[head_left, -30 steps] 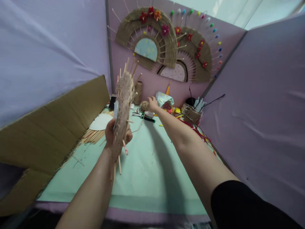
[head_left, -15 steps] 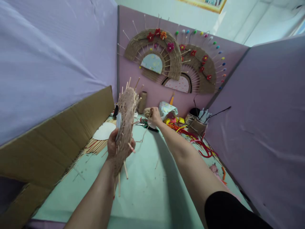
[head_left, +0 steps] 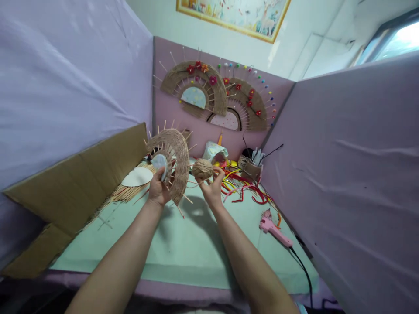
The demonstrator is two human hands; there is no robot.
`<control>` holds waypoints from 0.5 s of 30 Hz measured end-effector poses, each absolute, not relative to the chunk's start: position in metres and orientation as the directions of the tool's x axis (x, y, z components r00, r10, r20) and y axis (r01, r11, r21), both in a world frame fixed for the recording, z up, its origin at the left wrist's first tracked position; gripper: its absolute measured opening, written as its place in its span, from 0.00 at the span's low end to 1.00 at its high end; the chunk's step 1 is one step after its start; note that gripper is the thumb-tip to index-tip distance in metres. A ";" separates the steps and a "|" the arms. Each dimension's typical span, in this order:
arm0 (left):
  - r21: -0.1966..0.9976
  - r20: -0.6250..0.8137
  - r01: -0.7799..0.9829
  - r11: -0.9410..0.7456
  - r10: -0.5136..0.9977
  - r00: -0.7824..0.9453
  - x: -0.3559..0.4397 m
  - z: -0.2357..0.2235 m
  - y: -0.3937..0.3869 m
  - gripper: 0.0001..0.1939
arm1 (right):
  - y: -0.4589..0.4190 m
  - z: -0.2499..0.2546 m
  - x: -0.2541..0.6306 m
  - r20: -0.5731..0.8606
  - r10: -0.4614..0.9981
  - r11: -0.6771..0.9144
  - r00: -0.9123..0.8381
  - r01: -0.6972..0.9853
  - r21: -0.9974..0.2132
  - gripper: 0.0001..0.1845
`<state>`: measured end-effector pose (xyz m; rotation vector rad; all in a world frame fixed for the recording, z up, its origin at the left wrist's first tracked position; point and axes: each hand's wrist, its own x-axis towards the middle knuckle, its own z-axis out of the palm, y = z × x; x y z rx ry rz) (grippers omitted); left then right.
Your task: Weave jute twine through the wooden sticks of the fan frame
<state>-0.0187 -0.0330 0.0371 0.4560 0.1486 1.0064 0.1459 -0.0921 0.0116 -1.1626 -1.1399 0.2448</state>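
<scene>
Nearest, the bare front of the counter [head_left: 183, 257] runs back to a pink glue gun [head_left: 276, 231] lying on the right, its cord trailing over the edge. Beyond, the left hand [head_left: 158, 190] is clamped on the pale blue centre [head_left: 160, 163] of a woven half-round fan [head_left: 179, 159], held up above the counter with sticks jutting out past its rim. The right hand [head_left: 213, 188] has its fingers curled about a ball of twine [head_left: 203, 168], just beside the fan's right edge; a strand seems to run between the two. The fan should be light and fairly stiff, its weave rough rather than slippery, but the thin stick ends look easy to snap or snag, so the solid centre is the safer place to grip. The ball is likely light, with a little give, best cupped from below so that the loops do not slide off. Behind the hands, a white oval [head_left: 136, 176] rests upon thin sticks [head_left: 122, 195] at left, and red and yellow craft stems [head_left: 244, 185] lie tangled at right. Farther back stand a patterned cloth bundle [head_left: 213, 150] and pots [head_left: 251, 169], below two finished-looking woven fans [head_left: 216, 93] on the pink panel [head_left: 188, 126].
</scene>
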 end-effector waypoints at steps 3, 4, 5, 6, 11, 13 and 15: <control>0.468 0.088 -0.757 0.456 0.828 0.554 -0.015 0.036 -0.038 0.18 | -0.105 0.008 0.139 0.517 0.654 0.457 0.553 0.257 -0.852 0.33; 0.480 0.097 -0.744 0.464 0.815 0.571 -0.013 0.035 -0.040 0.19 | -0.106 0.006 0.139 0.497 0.661 0.450 0.563 0.234 -0.862 0.32; 0.493 0.109 -0.727 0.478 0.795 0.597 -0.011 0.034 -0.042 0.20 | -0.107 0.005 0.140 0.485 0.663 0.445 0.570 0.222 -0.868 0.32; 0.506 0.121 -0.706 0.496 0.769 0.627 -0.009 0.033 -0.043 0.21 | -0.107 0.004 0.140 0.485 0.657 0.444 0.577 0.223 -0.868 0.32; 0.550 0.125 -0.625 0.554 0.685 0.717 -0.001 0.022 -0.045 0.24 | -0.109 -0.001 0.146 0.513 0.638 0.416 0.574 0.304 -0.857 0.36; 0.547 0.122 -0.623 0.559 0.683 0.720 0.000 0.020 -0.044 0.23 | -0.110 -0.001 0.147 0.516 0.680 0.415 0.521 0.306 -0.857 0.34; 0.536 0.119 -0.624 0.569 0.681 0.723 -0.002 0.020 -0.043 0.24 | -0.110 0.000 0.147 0.498 0.740 0.428 0.452 0.255 -0.867 0.32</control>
